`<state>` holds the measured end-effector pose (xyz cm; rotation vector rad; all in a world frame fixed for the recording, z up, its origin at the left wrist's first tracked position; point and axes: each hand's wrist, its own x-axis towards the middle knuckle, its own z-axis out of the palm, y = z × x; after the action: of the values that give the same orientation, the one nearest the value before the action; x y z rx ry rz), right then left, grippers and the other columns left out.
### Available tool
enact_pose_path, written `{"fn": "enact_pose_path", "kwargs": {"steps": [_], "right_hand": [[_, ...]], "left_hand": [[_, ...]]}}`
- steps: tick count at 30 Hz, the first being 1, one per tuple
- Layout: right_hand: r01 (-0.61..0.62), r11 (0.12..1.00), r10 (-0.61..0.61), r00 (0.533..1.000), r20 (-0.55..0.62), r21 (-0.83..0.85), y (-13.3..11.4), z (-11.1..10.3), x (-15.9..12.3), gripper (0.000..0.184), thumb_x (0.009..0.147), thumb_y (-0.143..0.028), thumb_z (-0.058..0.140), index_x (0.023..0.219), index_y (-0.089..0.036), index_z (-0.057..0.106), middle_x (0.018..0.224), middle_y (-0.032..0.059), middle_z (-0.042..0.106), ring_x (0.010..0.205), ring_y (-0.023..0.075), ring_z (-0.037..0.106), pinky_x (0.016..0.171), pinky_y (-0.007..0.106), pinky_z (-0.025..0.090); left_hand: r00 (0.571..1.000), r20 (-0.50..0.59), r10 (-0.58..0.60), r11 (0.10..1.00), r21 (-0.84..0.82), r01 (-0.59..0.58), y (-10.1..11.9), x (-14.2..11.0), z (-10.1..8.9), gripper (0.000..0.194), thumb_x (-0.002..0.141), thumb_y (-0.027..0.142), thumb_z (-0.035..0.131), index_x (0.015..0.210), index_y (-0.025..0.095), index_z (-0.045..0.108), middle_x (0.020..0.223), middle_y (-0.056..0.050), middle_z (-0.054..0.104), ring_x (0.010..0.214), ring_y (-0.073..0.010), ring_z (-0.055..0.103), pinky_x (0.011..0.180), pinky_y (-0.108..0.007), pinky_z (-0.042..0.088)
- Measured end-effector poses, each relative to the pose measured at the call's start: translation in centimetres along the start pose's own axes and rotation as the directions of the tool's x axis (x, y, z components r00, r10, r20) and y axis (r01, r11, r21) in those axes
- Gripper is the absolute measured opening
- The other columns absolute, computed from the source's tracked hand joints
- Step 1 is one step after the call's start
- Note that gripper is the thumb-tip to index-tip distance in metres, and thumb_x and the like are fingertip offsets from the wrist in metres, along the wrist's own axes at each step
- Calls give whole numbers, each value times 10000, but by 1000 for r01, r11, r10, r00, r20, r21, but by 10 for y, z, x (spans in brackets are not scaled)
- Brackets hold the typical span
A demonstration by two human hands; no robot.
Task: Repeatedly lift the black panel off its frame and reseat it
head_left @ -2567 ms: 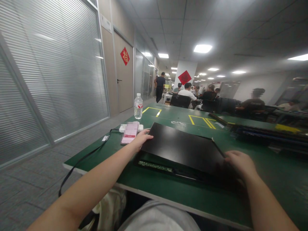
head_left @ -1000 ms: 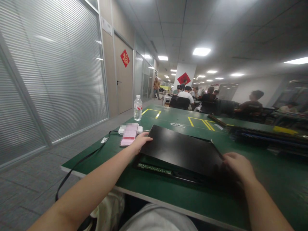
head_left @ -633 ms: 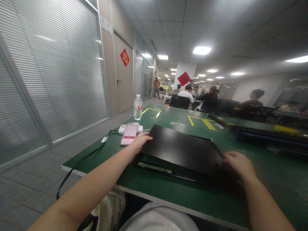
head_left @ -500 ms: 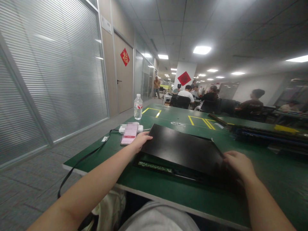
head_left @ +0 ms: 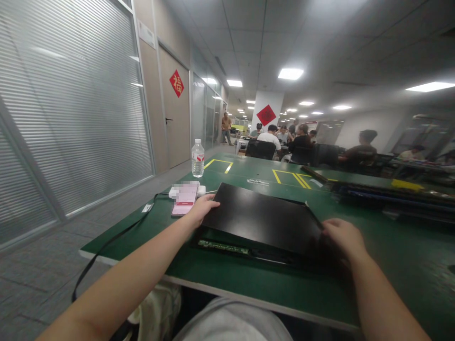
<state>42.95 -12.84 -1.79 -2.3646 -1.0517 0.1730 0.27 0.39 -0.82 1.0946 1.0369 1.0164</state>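
Note:
A flat, glossy black panel (head_left: 265, 215), like a screen, lies tilted above the green table in front of me. My left hand (head_left: 205, 208) grips its left edge, thumb on top and the other fingers mostly hidden. At the opposite edge my right hand (head_left: 343, 236) is closed on the panel's side, its fingertips partly out of sight. Beneath the near edge shows a narrow green circuit board (head_left: 223, 247) in a dark frame. How far the frame reaches under the panel is hidden.
Left of the panel lie a phone (head_left: 185, 201) and a white plug-like block (head_left: 201, 190), with a black cord (head_left: 117, 233) trailing over the table's edge. Behind them stands a water bottle (head_left: 198, 158). Dark strip-like parts (head_left: 384, 193) lie at the right. Several people sit farther back.
The whole view has swung slightly to the right, so everything sits a little farther left. Both hands keep their hold on the panel, with hardly any change in its tilt.

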Motion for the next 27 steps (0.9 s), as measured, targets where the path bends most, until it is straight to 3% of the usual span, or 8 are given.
{"fn": "enact_pose_path", "kwargs": {"steps": [7,27], "right_hand": [[-14,1000,13,1000,12,25,-1,-1,-1,263,751,-326,550,891,-247,758,820,57,766,801,255,696,618,313,472],[-7,999,6,1000,15,42,7,3,9,247,701,-275,603,876,-239,773,842,65,772,750,262,689,619,326,484]], "left_hand": [[999,36,15,1000,-12,-15,-1,1,-1,460,649,87,663,1105,147,679,682,-30,738,566,-199,686,584,-295,535],[999,-12,48,999,5,-48,-3,2,2,420,615,135,736,1033,160,703,668,-12,715,579,-182,666,622,-288,519]]}}
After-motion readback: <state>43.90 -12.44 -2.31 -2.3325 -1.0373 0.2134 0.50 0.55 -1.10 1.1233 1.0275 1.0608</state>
